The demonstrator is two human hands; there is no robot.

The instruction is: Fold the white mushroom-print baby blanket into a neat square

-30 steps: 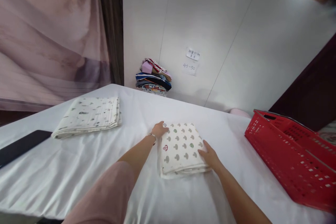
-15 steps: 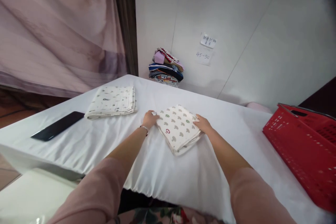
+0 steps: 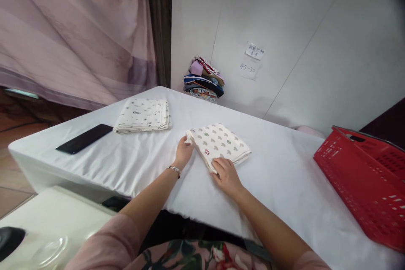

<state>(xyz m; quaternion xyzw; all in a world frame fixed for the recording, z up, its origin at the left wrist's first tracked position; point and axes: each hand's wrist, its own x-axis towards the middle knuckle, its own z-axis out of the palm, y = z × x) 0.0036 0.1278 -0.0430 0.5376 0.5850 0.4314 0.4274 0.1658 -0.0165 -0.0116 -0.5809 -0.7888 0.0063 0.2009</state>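
Note:
A folded white cloth with a mushroom print (image 3: 221, 143) lies on the white-covered table (image 3: 278, 177), turned at an angle. My left hand (image 3: 183, 152), with a bracelet at the wrist, grips the cloth's left corner with curled fingers. My right hand (image 3: 226, 174) rests on the cloth's near corner, fingers closed on its edge. A second folded white cloth with small grey marks (image 3: 143, 114) lies further left on the table, untouched.
A red plastic basket (image 3: 363, 185) stands at the table's right end. A black flat device (image 3: 85, 138) lies near the left edge. A pile of colourful folded fabrics (image 3: 204, 79) sits against the wall, under two paper notes (image 3: 251, 59). A pink curtain (image 3: 72, 29) hangs at left.
The view has pulled back from the table. The mushroom cloth has been turned to sit diagonally. My right hand moved from the cloth's right side to its near corner.

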